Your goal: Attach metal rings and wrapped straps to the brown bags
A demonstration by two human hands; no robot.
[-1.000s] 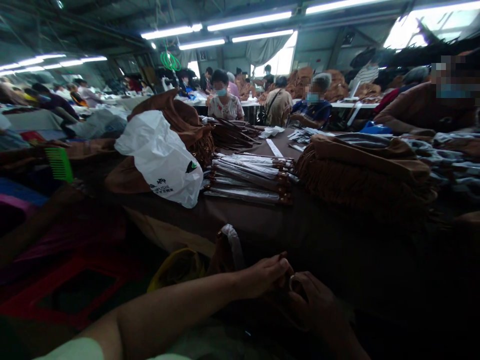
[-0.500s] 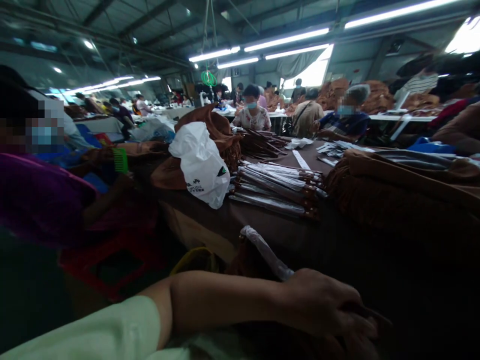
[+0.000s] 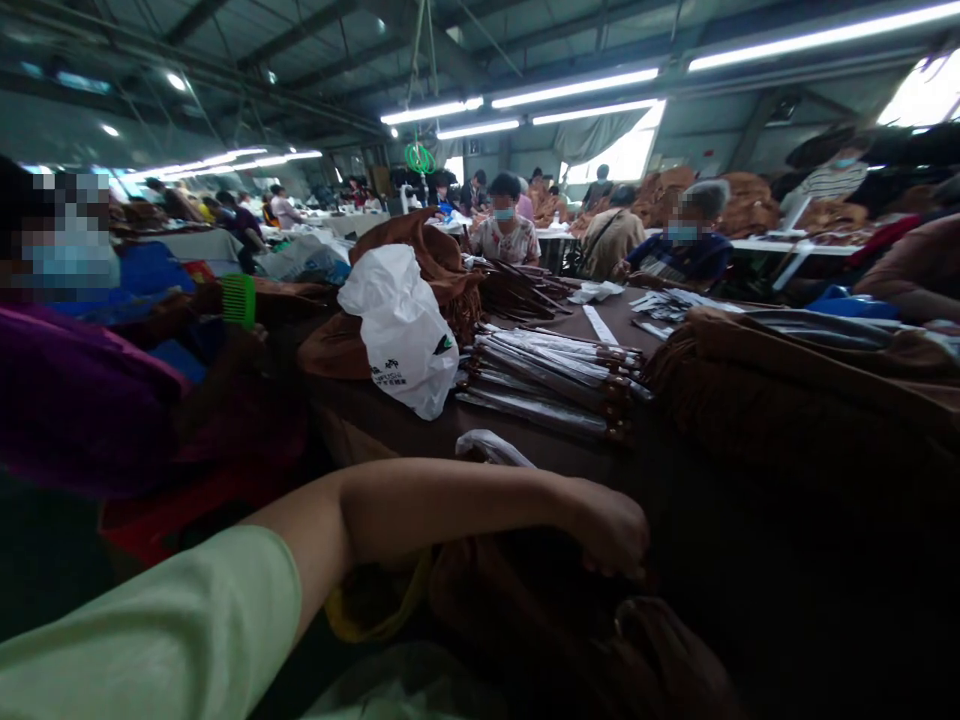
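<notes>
My left hand [image 3: 609, 525], with a mint-green sleeve on the arm, reaches across the lower middle and curls over a bunched brown suede piece [image 3: 525, 600] in my lap. My right hand [image 3: 664, 650] lies low in deep shadow on the same suede, its fingers barely readable. Beyond them, on the dark table [image 3: 390, 430], lie bundled plastic-wrapped strips with brown leather ends [image 3: 551, 385]. A white plastic bag [image 3: 397, 335] sits to their left, and a tall stack of fringed brown suede [image 3: 795, 390] lies to the right.
A co-worker in purple [image 3: 90, 390] sits close on the left, holding a green comb-like tool [image 3: 238, 300]. A yellow bag [image 3: 375, 600] sits below my left arm. Several masked workers sit at tables beyond, among piles of brown suede.
My left hand has moved up and away from my right hand. The brown suede now bulks up under my arm, and the white-wrapped strip near the table edge is mostly hidden.
</notes>
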